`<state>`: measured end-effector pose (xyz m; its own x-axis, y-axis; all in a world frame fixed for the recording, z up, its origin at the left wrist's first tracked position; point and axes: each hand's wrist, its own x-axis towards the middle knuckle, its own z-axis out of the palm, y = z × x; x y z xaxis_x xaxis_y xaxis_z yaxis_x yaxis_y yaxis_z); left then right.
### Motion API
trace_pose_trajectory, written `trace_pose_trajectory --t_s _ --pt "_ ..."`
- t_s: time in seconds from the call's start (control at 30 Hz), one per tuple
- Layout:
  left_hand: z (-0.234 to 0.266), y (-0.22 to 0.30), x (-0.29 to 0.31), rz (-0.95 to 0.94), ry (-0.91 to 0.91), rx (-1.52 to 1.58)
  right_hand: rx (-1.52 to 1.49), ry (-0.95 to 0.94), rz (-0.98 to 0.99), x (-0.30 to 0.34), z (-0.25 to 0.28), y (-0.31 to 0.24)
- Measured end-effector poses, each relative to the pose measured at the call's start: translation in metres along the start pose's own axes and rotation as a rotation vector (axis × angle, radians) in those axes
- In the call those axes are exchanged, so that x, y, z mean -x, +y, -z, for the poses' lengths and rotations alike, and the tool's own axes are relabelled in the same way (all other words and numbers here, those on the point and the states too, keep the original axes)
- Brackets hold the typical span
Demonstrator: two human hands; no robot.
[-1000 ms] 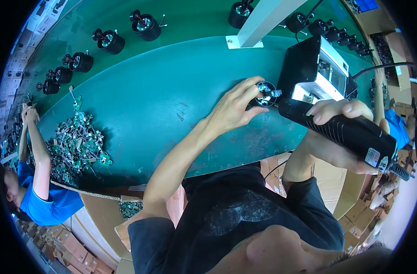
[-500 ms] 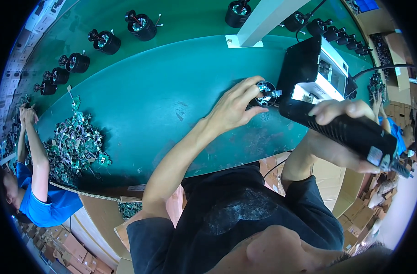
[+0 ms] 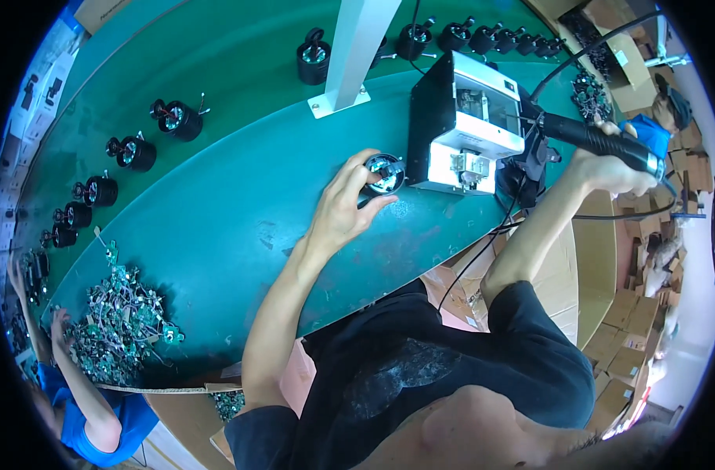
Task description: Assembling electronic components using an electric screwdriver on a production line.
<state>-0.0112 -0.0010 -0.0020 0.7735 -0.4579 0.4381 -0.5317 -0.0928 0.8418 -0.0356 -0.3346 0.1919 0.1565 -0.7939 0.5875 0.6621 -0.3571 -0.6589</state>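
My left hand (image 3: 343, 202) is wrapped round a black cylindrical housing (image 3: 399, 166) on the green work surface. Bright metal and a small dark part show inside its open top. Out to the right, my right hand (image 3: 613, 166) grips a black electric screwdriver (image 3: 581, 135) by its ribbed body, near the corded end. The tool lies almost level, its front end beside the screw feeder (image 3: 444, 160), a white and black box just right of the housing. The screwdriver's tip cannot be made out against the feeder and the dark parts behind it.
Several black housings (image 3: 180, 121) stand along the green belt (image 3: 240, 59). A white metal post (image 3: 356, 55) rises beyond the housing. Wired circuit boards (image 3: 122, 321) are heaped at left, near a co-worker in blue (image 3: 107, 423). Cables (image 3: 483, 258) hang by the feeder; cardboard boxes (image 3: 600, 258) stand right.
My right hand has carried the screwdriver away from the housing, out to the right beyond the feeder. My left hand remains round the housing. The whole view has shifted.
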Motion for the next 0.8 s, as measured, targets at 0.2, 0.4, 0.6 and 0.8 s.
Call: trace_pose_trajectory --t_s 0.2,0.4,0.6,0.8 --pt "0.004 0.007 -0.004 0.023 0.011 -0.01 -0.289 -0.437 0.083 0.04 0.004 -0.057" --pt "0.002 0.004 -0.006 0.051 0.008 -0.01 -0.388 -0.601 0.034 0.098 -0.019 -0.051" --pt "0.002 0.004 -0.006 0.03 0.01 -0.011 -0.405 -0.776 -0.096 0.099 -0.009 -0.029" --pt "0.001 0.006 -0.004 0.05 0.008 -0.003 -0.524 -0.751 -0.159 0.123 -0.019 -0.043"
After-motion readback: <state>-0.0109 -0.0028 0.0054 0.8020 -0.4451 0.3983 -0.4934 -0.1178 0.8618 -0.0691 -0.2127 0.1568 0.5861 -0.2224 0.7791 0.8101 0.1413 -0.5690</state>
